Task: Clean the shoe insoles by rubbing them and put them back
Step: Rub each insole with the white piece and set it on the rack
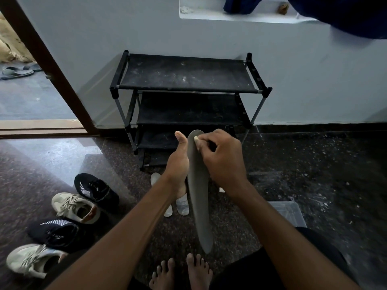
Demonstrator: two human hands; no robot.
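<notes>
A long grey insole (199, 201) is held upright in front of me, toe end up. My left hand (178, 164) supports it from behind and the left, thumb raised beside its edge. My right hand (222, 158) pinches a small pale object against the top of the insole. On the floor behind the insole lie white insoles (182, 204), partly hidden by my left forearm. To the left stand two dark sneakers (96, 190) (56, 232) and two beige sneakers (75, 207) (31, 260).
An empty black shoe rack (186, 88) stands against the wall ahead. A clear plastic box (289, 212) sits on the floor at my right. My bare feet (180, 273) are at the bottom. An open doorway (31, 97) with sandals is at the left.
</notes>
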